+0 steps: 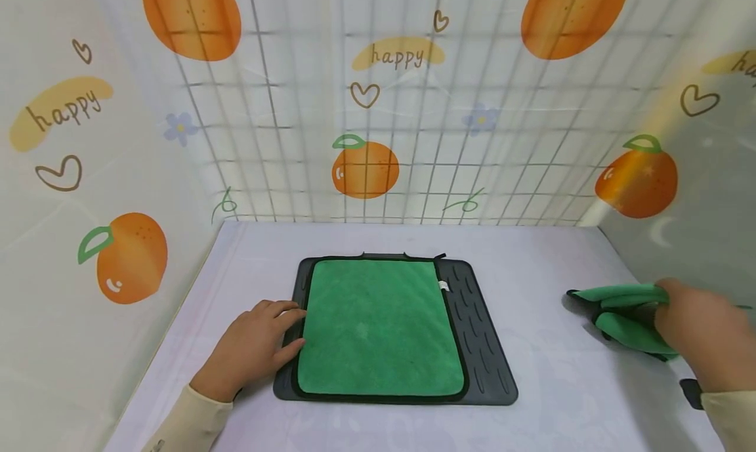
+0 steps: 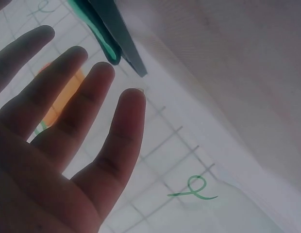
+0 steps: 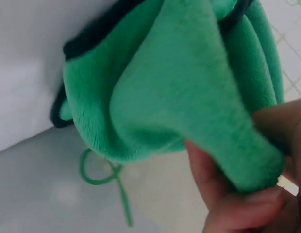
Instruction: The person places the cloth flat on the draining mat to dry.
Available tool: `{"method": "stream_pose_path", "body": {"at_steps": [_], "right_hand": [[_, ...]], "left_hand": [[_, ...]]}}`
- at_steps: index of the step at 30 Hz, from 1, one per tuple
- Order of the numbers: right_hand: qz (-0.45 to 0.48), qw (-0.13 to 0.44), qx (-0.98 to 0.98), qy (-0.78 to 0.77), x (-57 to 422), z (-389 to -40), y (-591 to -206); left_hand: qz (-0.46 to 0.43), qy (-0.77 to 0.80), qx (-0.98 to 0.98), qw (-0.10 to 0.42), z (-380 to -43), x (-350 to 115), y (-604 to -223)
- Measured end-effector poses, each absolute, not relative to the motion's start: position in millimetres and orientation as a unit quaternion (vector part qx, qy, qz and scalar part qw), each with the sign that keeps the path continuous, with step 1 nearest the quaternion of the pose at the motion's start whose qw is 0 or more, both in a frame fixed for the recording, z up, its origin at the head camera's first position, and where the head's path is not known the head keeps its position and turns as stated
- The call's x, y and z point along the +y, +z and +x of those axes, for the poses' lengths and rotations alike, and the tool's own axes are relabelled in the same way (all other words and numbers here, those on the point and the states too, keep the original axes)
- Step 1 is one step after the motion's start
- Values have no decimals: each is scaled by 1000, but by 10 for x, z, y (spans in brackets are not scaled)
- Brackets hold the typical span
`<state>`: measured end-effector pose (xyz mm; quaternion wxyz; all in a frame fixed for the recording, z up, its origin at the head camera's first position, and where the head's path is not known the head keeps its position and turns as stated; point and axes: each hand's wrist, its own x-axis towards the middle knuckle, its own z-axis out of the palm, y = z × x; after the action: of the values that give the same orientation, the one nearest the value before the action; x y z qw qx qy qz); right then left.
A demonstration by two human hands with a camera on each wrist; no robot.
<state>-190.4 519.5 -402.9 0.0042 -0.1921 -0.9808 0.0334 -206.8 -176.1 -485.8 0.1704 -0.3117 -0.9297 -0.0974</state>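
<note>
White table (image 1: pixel 531 255): bearing dark board (image 1: pixel 478 334) under green cloth (image 1: pixel 378 327)
Wall sheet (image 1: pixel 425 127): showing printed oranges (image 1: pixel 366 170)
Left hand (image 1: pixel 256 340): fingers lying extended at board edge, gripping nothing
Right hand (image 1: pixel 705 334): pinching crumpled cloth (image 1: pixel 629 294) at table's right

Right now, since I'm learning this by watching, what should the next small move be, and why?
Perhaps set the bunched cloth down and let go: the right hand pinches it at the right of the table, while the flat cloth lies spread on the board with the left hand at its left edge.
</note>
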Motion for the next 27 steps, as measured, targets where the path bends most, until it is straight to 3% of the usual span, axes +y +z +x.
{"method": "stream_pose_path", "body": {"at_steps": [11,27], "right_hand": [[-115,168,-978,35,4800,-1882,-3701],[23,261,-965,33,3902,-1901,-3330]], "left_hand": [[-313,-90,-930,171,-2063,-1746,-4865],[-312,-93,-930,172,-2047,-1744,-4865]]}}
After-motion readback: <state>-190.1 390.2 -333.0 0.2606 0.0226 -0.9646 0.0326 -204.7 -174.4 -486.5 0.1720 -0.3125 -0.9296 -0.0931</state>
